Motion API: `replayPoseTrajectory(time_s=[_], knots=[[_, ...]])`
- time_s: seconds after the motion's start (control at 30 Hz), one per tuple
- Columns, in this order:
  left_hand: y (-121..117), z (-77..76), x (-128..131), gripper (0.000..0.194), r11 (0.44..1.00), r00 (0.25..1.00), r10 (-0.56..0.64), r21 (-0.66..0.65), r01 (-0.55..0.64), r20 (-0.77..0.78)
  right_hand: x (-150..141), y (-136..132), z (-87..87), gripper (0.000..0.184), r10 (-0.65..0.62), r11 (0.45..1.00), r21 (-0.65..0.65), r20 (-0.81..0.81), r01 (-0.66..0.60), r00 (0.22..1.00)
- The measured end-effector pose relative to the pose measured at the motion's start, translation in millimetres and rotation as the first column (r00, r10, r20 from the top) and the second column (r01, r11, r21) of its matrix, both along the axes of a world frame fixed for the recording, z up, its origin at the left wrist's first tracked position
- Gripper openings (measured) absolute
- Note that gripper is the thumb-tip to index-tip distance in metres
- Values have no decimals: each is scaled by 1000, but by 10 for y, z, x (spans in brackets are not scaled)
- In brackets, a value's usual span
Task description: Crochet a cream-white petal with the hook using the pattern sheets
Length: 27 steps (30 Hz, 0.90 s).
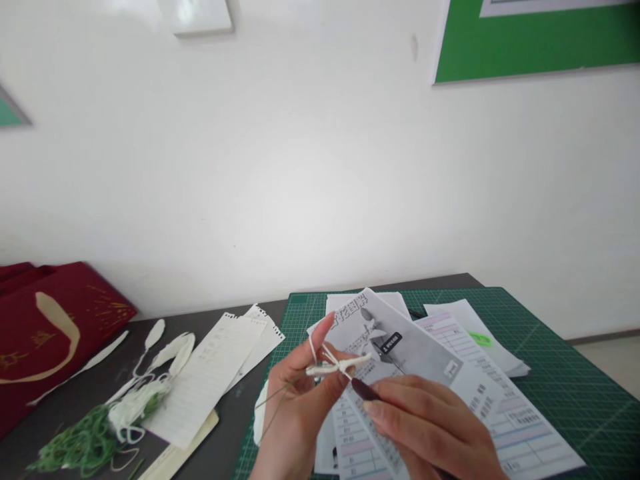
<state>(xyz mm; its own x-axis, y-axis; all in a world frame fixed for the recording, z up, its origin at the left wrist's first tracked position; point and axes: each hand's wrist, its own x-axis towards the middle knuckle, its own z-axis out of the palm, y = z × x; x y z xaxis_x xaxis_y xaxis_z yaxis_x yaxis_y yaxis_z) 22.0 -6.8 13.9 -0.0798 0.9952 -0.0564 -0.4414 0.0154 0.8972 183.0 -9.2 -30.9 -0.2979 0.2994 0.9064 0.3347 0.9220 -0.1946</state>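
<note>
Container: one dark red bag [55,340] with gold markings and a pale ribbon-like band, at the left end of the bench [246,400] against the wall. Its interior is hidden; contents cannot be determined.

Hands: two. The left hand [295,413] clamps one white yarn piece [345,365] between thumb and fingers; the index finger is raised, with a white strand looped around it. The right hand [435,427] has its fingers closed on the dark handle [364,391] of one tool, whose front end meets the yarn piece. The yarn piece is held above the printed sheets [435,357]. A thin greenish strand [278,408] crosses the left hand.

Cutting mat: one, green [555,373], with a grid. It carries the overlapping printed sheets, their exact number unclear, and one bright green item [480,339] on white paper at the right.

Left section of the bench:
- Green yarn: one tangled heap [80,443].
- White yarn: one bundle [135,408], touching the green heap.
- White elongated pieces [155,333]: at least three; overlap prevents an exact count.
- Perforated-edge sheets [200,380]: at least two, overlapping.
- Pale strip [187,450]: one, partly under the sheets.
</note>
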Motion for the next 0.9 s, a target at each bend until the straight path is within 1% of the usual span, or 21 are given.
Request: replayPoseTrajectory(time_s=[0.07, 0.13, 0.2, 0.23, 0.27, 0.33, 0.4, 0.43, 0.5, 0.53, 0.63, 0.7, 0.77, 0.8, 0.9], knots=[[13, 32, -11, 47, 998, 996, -44, -47, 48, 82, -7, 12, 19, 34, -16, 1000, 22, 61, 14, 998], [27, 41, -32, 51, 991, 987, -91, -90, 104, 130, -29, 15, 47, 23, -65, 993, 103, 87, 56, 994], [38, 19, -54, 55, 981, 979, -150, -106, 165, 140, -76, 19, 51, 20, -136, 967, 220, 24, 128, 990], [41, -3, -62, 57, 982, 982, -153, -95, 164, 115, -109, 21, 40, 21, -181, 948, 264, -7, 176, 984], [40, -31, -67, 59, 988, 990, -129, -72, 133, 65, -143, 22, 21, 21, -224, 927, 302, -32, 223, 974], [32, -97, -67, 59, 1000, 996, -9, 25, 11, -87, -205, 18, -27, 22, -298, 894, 340, -36, 293, 954], [26, -162, -59, 55, 982, 962, 129, 165, -90, -241, -237, 7, -67, 21, -338, 882, 337, -31, 329, 940], [28, -190, -55, 52, 967, 937, 181, 229, -113, -299, -238, -1, -77, 21, -344, 882, 332, -31, 334, 939], [48, -229, -52, 47, 937, 897, 242, 328, -117, -371, -212, -15, -73, 20, -325, 900, 300, -15, 315, 946], [66, -240, -55, 47, 927, 886, 249, 361, -101, -392, -189, -22, -61, 20, -308, 919, 259, 2, 297, 951], [130, -249, -82, 46, 917, 897, 195, 399, -23, -397, -110, -45, -3, 23, -212, 972, 108, 7, 210, 977], [168, -239, -110, 48, 928, 914, 150, 373, 2, -377, -65, -64, 48, 29, -129, 991, 19, -30, 129, 991], [194, -219, -142, 46, 948, 920, 105, 319, 23, -378, -26, -85, 106, 35, -63, 995, -82, -78, 57, 995], [203, -206, -158, 41, 956, 919, 68, 289, 52, -389, -6, -95, 135, 37, -50, 987, -160, -102, 33, 994], [222, -160, -203, 17, 959, 908, -80, 218, 184, -412, 60, -112, 195, 37, 11, 955, -288, -187, -66, 982]])
